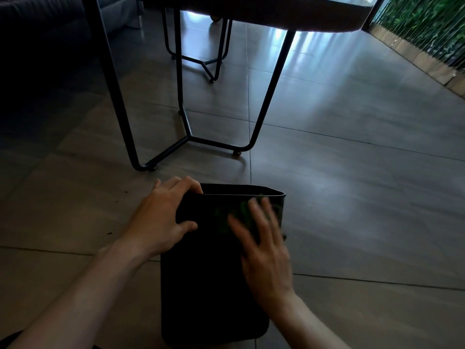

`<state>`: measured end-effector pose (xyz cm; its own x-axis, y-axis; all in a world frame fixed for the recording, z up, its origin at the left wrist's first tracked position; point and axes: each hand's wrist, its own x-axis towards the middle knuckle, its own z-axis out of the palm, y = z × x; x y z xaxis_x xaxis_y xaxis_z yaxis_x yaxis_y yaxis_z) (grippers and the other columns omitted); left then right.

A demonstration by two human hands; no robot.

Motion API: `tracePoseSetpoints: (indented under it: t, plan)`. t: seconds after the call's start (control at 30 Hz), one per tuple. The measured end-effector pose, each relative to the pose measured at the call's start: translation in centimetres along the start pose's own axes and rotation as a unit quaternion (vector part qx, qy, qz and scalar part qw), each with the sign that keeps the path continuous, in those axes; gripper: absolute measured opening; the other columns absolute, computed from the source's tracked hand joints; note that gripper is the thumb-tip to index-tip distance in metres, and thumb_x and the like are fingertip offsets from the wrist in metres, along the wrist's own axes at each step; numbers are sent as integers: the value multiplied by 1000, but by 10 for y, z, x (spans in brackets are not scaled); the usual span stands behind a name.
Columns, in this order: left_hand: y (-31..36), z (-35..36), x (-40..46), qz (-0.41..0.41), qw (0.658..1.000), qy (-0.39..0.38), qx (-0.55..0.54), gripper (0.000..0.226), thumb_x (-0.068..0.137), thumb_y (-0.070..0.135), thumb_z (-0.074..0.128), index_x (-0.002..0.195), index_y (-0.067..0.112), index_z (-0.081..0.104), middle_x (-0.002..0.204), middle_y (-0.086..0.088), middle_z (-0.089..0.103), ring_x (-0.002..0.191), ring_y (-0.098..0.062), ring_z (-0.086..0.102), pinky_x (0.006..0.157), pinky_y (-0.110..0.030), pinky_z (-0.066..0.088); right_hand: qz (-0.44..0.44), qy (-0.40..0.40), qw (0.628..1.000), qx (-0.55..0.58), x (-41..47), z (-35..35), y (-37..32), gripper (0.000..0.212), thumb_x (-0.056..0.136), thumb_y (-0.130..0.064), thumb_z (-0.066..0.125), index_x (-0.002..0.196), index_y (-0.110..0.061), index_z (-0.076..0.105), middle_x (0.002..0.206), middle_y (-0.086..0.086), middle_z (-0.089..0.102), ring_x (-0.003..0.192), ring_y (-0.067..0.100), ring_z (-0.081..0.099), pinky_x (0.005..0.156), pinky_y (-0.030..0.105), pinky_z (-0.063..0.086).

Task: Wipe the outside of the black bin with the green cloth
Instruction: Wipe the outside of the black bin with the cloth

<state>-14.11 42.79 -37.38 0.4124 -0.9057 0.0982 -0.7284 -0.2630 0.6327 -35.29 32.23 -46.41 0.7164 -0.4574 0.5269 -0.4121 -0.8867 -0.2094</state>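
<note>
The black bin (211, 273) is lying tipped on its side on the tiled floor (352, 197), its open mouth pointing away from the person and its base toward the camera. The left hand (163, 217) is gripping the bin at the left corner of its rim, the fingers (186, 185) curling over the edge while the thumb is pressing against the upturned side wall. The right hand (264, 248) is lying flat on that same upturned wall, close to the rim's right end, with its fingers (256, 212) spread wide and nearly straight; they are blurring in the picture. The green cloth (234, 212) is sitting under those fingers, pressed against the bin's outside, showing only dimly just beyond the fingertips. Beyond the bin's mouth, a counter (276, 23) with thin black metal legs (266, 104) is standing on the floor. Far right of the bin, green foliage (427, 26) is lining the floor's edge.
</note>
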Motion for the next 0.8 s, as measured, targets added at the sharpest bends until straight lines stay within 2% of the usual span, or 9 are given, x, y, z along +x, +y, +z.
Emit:
tracePoseSetpoints:
  t: [0.1, 0.2, 0.27, 0.37, 0.43, 0.5, 0.57, 0.67, 0.8]
  plan:
    - [1, 0, -1, 0, 1000, 6, -3, 58, 67, 21, 89, 109, 39, 53, 113, 19, 53, 102, -3, 47, 115, -55, 34, -206, -92, 974, -25, -65, 22, -7, 37, 103, -21, 57, 140, -29, 55, 167, 15, 25, 154, 42, 21, 112, 54, 44]
    - [4, 0, -2, 3, 1000, 5, -8, 58, 67, 21, 89, 109, 38, 53, 115, 19, 52, 104, -4, 46, 112, -55, 38, -370, -189, 901, -122, -97, 25, -4, 36, 107, -30, 43, 142, -38, 46, 171, 12, 16, 157, 40, 7, 119, 43, 36]
    - [5, 1, -1, 5, 1000, 7, -7, 59, 67, 21, 89, 109, 39, 52, 115, 20, 52, 105, -5, 47, 112, -55, 39, -360, -164, 915, -85, -80, 18, 6, 33, 106, -26, 52, 138, -34, 49, 168, 12, 25, 157, 39, 13, 117, 44, 39]
    - [4, 1, -1, 9, 1000, 12, -8, 59, 66, 21, 89, 109, 39, 53, 114, 20, 52, 102, 1, 43, 112, -55, 39, -171, -71, 982, 18, -32, 1, 20, 43, 101, -18, 62, 142, -30, 54, 166, 13, 29, 155, 39, 22, 117, 52, 39]
    - [3, 1, 0, 15, 1000, 13, -8, 60, 65, 21, 90, 108, 39, 53, 113, 20, 51, 101, 2, 44, 111, -56, 39, -31, -14, 999, 39, -1, -10, 24, 58, 95, -15, 69, 148, -32, 49, 168, 8, 25, 157, 35, 16, 111, 56, 45]
    - [1, 0, 0, 14, 1000, 16, -9, 61, 63, 21, 91, 108, 39, 54, 112, 21, 51, 101, 2, 45, 110, -56, 40, 14, -2, 999, 43, 12, -12, 22, 65, 92, -12, 73, 148, -30, 48, 167, 8, 25, 157, 35, 14, 107, 59, 49]
    - [0, 0, 1, 12, 1000, 19, -7, 61, 62, 21, 92, 108, 38, 54, 111, 20, 52, 102, -1, 47, 109, -56, 40, -68, -34, 997, 19, -2, -4, 19, 55, 95, -13, 69, 145, -28, 53, 165, 12, 28, 156, 38, 18, 112, 58, 44]
    - [-2, 2, 1, 15, 1000, 22, -3, 61, 62, 21, 91, 108, 38, 54, 113, 19, 53, 105, -3, 48, 111, -56, 39, -237, -99, 966, -19, -55, 10, 14, 33, 103, -20, 61, 135, -27, 60, 162, 16, 37, 153, 40, 27, 115, 51, 41]
    - [-4, 4, 1, 19, 1000, 22, -7, 60, 64, 21, 90, 109, 37, 54, 114, 20, 53, 110, -2, 48, 112, -55, 38, -323, -141, 933, -76, -81, 5, 17, 32, 108, -19, 48, 134, -35, 58, 163, 11, 36, 154, 36, 27, 116, 43, 40]
